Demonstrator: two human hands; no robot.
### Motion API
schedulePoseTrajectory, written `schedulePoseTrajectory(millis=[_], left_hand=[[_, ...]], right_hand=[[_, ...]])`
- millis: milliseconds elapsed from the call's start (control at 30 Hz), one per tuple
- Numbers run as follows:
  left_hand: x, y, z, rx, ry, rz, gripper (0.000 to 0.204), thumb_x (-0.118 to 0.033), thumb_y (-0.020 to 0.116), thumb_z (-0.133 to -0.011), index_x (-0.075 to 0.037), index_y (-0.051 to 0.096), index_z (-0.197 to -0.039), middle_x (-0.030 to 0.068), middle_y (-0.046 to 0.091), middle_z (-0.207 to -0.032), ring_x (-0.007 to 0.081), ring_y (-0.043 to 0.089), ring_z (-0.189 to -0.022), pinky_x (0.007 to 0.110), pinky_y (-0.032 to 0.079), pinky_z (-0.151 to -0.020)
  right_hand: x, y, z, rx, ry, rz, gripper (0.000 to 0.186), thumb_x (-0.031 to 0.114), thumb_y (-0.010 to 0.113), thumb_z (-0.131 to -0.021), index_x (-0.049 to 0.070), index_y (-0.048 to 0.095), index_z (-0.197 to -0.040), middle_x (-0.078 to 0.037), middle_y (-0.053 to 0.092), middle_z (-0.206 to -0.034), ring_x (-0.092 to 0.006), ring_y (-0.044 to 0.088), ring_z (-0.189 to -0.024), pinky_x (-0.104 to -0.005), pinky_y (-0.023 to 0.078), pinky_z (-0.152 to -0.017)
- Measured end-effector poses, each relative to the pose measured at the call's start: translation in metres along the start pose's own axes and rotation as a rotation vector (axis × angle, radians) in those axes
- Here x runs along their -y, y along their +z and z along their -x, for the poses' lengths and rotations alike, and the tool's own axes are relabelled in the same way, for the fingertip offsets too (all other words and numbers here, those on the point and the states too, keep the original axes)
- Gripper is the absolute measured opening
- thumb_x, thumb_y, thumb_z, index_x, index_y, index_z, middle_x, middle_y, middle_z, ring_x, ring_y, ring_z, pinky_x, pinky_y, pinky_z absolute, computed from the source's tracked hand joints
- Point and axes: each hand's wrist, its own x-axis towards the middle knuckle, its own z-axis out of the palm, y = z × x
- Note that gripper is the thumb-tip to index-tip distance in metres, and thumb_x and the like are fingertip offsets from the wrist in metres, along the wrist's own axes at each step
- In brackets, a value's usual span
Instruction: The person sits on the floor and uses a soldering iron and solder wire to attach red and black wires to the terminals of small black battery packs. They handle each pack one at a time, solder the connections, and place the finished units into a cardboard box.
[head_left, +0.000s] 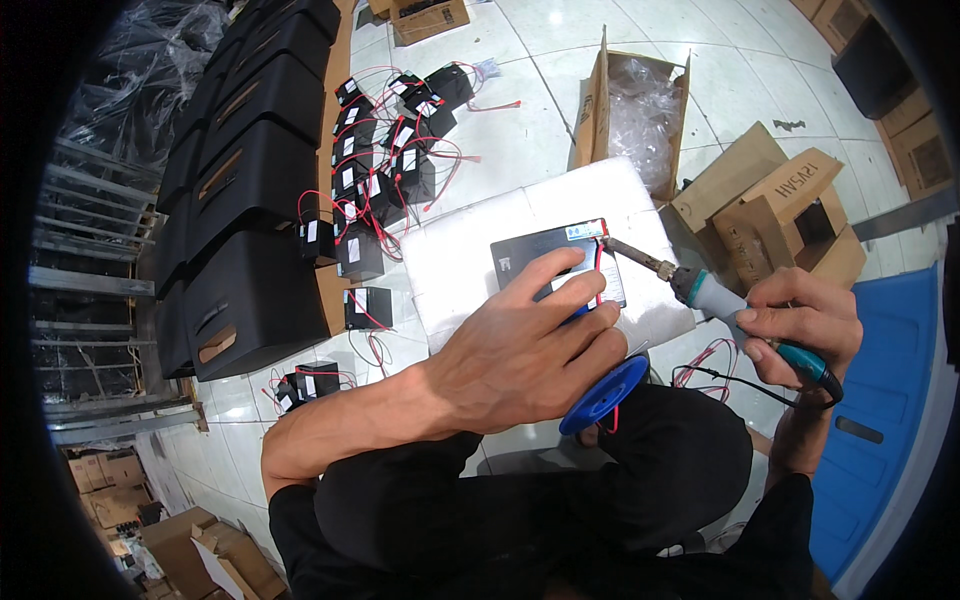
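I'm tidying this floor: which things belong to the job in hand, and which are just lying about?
In use:
soldering iron, in the right hand
black block, under the left hand
blue spool by that hand
white foam slab

Apparently lying about:
cardboard box of clear plastic
black cases
wired black blocks, possibly related

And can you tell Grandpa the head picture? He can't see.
A right hand holds a soldering iron at a black battery on white foam; the left hand grips a blue spool. More batteries lie on the floor.
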Motion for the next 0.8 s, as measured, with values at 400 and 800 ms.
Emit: schedulePoseTrajectory(millis=[400, 800], left_hand=[[0.0, -0.002, 0.0, 0.005, 0.003, 0.0, 0.025, -0.013, 0.07, -0.079, -0.002, 0.064, -0.101, 0.0107, 0.067, -0.112, 0.0309, 0.059, -0.109, 0.053, 0.046, -0.1], [0.0, -0.001, 0.001, -0.003, 0.005, 0.003, 0.023, -0.013, 0.068, -0.078, -0.002, 0.064, -0.098, 0.011, 0.066, -0.113, 0.0315, 0.059, -0.109, 0.053, 0.045, -0.099]], right_hand=[[0.012, 0.005, 0.004, -0.006, 0.007, 0.069, 0.021, 0.004, 0.079, -0.076, 0.004, 0.074, -0.097, -0.012, 0.066, -0.083, -0.0227, 0.068, -0.07, -0.0316, 0.054, -0.058], [0.001, 0.002, 0.016, -0.107, 0.079, 0.015, 0.023, 0.001, 0.073, -0.077, -0.003, 0.07, -0.099, -0.017, 0.067, -0.086, -0.0232, 0.068, -0.069, -0.0299, 0.053, -0.061]])
